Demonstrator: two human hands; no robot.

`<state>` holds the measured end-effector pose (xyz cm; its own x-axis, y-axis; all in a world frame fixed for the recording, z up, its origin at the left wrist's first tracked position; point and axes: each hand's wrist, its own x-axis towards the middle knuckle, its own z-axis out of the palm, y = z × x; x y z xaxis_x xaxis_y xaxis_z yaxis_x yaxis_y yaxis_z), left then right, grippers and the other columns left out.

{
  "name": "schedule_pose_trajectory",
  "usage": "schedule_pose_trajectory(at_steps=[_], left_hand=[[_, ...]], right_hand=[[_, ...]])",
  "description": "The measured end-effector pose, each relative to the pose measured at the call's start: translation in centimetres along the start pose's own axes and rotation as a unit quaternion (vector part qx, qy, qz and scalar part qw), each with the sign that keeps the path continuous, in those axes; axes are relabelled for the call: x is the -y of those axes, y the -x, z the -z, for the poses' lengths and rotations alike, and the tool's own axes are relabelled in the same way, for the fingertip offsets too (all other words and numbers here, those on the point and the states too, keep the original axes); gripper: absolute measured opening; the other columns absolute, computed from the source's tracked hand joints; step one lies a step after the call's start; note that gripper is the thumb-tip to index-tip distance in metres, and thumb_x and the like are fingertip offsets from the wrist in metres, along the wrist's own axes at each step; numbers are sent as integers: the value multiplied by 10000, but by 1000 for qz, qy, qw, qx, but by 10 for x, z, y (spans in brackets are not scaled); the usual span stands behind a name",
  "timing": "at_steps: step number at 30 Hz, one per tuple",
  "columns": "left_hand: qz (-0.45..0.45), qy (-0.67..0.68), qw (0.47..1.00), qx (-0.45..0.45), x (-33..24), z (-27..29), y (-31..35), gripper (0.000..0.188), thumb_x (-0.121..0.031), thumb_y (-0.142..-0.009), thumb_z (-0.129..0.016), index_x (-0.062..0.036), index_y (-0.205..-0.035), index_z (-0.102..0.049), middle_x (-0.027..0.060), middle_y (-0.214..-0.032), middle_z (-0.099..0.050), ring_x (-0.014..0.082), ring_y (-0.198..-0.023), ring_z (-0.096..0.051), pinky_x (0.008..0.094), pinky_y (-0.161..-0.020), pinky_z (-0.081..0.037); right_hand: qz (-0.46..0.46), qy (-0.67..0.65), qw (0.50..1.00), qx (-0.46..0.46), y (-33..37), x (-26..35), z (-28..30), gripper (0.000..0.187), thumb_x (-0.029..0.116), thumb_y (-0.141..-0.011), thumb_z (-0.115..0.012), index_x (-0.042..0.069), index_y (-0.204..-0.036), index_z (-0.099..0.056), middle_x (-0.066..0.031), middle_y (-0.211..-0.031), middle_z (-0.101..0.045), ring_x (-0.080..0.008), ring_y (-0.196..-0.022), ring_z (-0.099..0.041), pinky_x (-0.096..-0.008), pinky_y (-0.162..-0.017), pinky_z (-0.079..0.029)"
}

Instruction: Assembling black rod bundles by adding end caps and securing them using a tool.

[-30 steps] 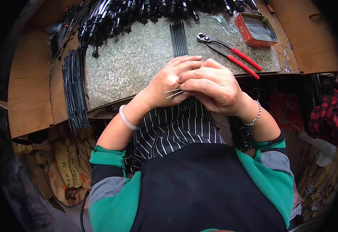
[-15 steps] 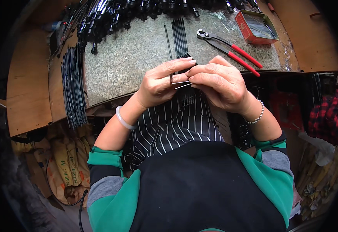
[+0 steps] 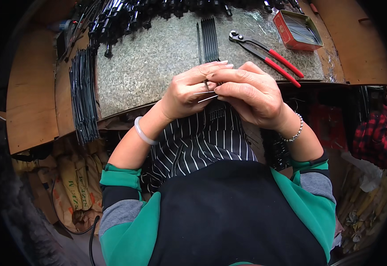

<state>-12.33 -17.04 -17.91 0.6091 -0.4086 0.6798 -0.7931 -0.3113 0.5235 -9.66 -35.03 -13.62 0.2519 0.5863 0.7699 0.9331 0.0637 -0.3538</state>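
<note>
My left hand [image 3: 191,91] is closed at the near end of a flat row of thin black metal ribs [image 3: 210,40], like umbrella ribs, which stretch away over the stone slab. One single rib [image 3: 199,43] lies just to the left of the row. Thumb and fingers of my right hand [image 3: 251,93] pinch thin silvery wires [image 3: 207,98], whose ends point left under my left fingers. The fingertips of both hands meet and hide the joint between them. Below them, the ribs' lower ends [image 3: 217,114] show dimly against my striped apron.
On the speckled slab [image 3: 140,66] lie red-handled pincers [image 3: 268,57]. A red tin [image 3: 297,31] of thin wires stands at the back right. Black metal frames [image 3: 127,17] pile along the back, and a bundle of black rods [image 3: 83,95] overhangs the left edge. Another person's plaid sleeve [image 3: 373,135] shows at far right.
My left hand has shifted slightly right, and its fingertips now reach over towards my right fingers. The row of ribs and the single rib have also moved a little right. The wires stay pinched.
</note>
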Motion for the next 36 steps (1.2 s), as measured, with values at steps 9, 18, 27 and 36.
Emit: schedule_pose_trajectory(at_steps=[9,18,27,36], left_hand=[[105,98,989,43,-2,16,8,506,-71,-619,-703,-44,-1084,-506,169,-1287,-455,352,-1236,-388,434,-1018,-330],[65,-68,947,307,-9,20,-2,1252,-721,-367,-646,7,-1311,-263,229,-1348,-295,398,-1292,-238,486,-1070,-203],[-4,-350,893,282,-22,-4,29,717,-211,-706,-650,-34,-1327,-339,199,-1361,-347,361,-1295,-286,455,-1057,-252],[10,126,992,-9,-78,15,40,744,-255,-621,-779,-12,-1230,-427,163,-1087,-599,317,-1086,-548,475,-939,-396]], right_hand=[[-5,-33,997,74,19,16,-3,201,6,-687,-639,21,-881,-586,-114,-895,-636,-188,-622,-573,-285,-539,-410],[-143,23,988,-56,37,25,25,149,-37,-738,-635,-2,-878,-599,-86,-796,-584,-163,-641,-512,-265,-599,-421],[-279,112,941,-157,76,-6,18,130,-21,-755,-651,5,-881,-635,-85,-772,-589,-175,-690,-576,-254,-620,-456],[-173,247,951,-66,73,-10,0,193,54,-673,-706,107,-855,-669,-6,-617,-457,-178,-617,-432,-291,-641,-330]])
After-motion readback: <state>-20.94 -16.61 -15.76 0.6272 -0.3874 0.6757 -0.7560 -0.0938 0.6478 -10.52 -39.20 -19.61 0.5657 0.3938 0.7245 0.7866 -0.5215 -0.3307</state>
